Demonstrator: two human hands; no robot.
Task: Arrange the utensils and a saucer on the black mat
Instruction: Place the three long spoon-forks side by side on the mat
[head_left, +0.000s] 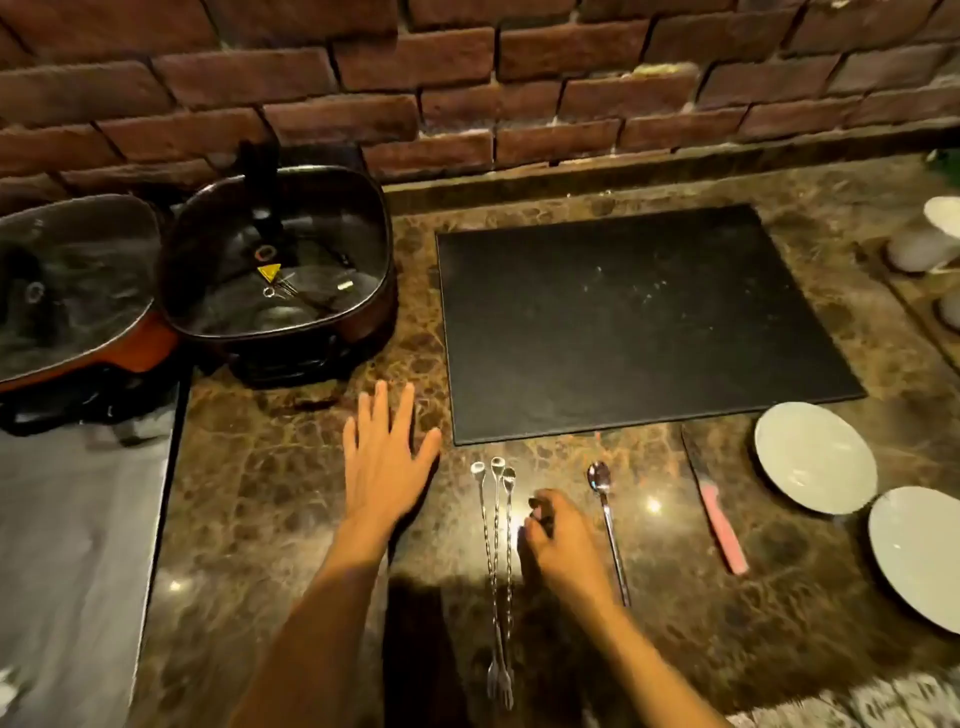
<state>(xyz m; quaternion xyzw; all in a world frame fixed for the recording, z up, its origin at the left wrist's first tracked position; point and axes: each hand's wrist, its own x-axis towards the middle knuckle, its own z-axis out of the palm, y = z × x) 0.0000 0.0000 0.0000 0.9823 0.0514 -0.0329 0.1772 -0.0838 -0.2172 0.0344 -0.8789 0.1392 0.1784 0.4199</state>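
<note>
The black mat (639, 322) lies bare on the brown marble counter. In front of it rest three long twisted bar spoons (496, 540) side by side, a plain spoon (608, 525), and a knife with a pink handle (717, 519). Two white saucers sit to the right, one (815, 457) nearer the mat and one (919, 556) nearer me. My left hand (387, 462) hovers flat with fingers spread, left of the bar spoons. My right hand (553, 540) is curled, fingertips down beside the rightmost bar spoon; whether it grips it is unclear.
A dark square electric pot (280, 260) stands at the back left, with a glass lid (72, 280) beside it. A steel surface (78, 545) borders the counter on the left. White items (924, 239) sit at the far right. A brick wall runs behind.
</note>
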